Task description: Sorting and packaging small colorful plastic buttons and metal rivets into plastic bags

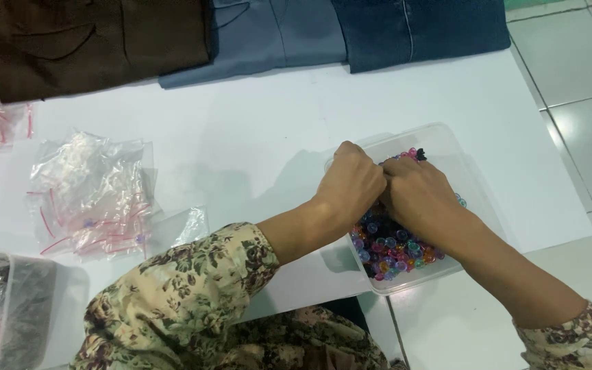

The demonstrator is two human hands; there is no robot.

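Beads (pixel 395 250), mixed colours, fill the clear tub (pixel 447 140) at the tabletop's right edge, directly under my hands. Head view: my left hand (pixel 354 181) and right hand (pixel 416 188) touch knuckle to knuckle above the tub's middle, fingers curled down; a pinch I cannot tell. Tub's long axis runs toward me. Neither hand is nearer.

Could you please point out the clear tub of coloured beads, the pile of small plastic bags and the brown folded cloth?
Clear tub (pixel 447 140): head view, its far rim.
Pile of small plastic bags (pixel 94 192): head view, its middle.
Brown folded cloth (pixel 90 41): head view, its centre.
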